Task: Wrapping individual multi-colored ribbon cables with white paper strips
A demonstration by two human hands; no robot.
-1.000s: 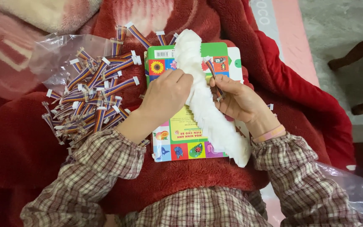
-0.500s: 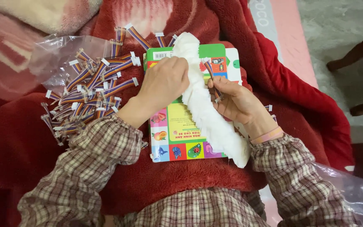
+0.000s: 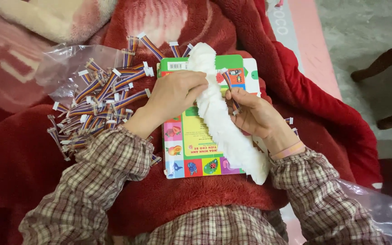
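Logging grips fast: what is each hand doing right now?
Left hand: closed, pinching the white strip.
Right hand: closed, holding a short striped cable.

Hands (image 3: pixel 178 97) w/ white strip (image 3: pixel 221 122), cable (image 3: pixel 230 90)

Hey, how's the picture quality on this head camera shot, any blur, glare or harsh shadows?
Head view: soft, even light with no hard shadows; the hands, left hand and right hand, look sharp, as do the ribbon cables; mild sheen on the clear plastic bag; the far top-left corner looks a little soft.
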